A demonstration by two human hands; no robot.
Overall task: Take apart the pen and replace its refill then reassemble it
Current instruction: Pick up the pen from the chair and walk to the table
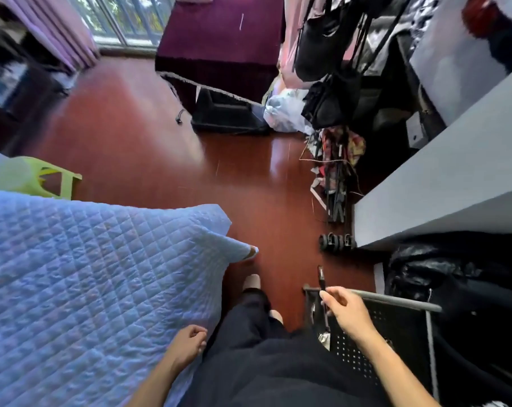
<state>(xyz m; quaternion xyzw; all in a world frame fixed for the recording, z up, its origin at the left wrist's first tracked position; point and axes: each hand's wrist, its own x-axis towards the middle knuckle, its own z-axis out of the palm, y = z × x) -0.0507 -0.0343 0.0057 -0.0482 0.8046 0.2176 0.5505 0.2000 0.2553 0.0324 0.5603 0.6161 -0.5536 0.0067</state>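
Note:
A dark slim pen (322, 282) points away from me, its far end with the clip sticking out past my fingers. My right hand (347, 311) grips it between thumb and fingers, above a black perforated metal rack at the lower right. My left hand (190, 343) rests loosely curled on the edge of the blue quilt beside my left thigh, with nothing in it. No spare refill shows anywhere in view.
A blue quilted bed cover (87, 274) fills the left. The black perforated rack (395, 327) with a grey rail stands right of my legs, under a grey desk (442, 183). Red-brown floor (160, 142) lies ahead; bags and clutter (334, 107) crowd the right.

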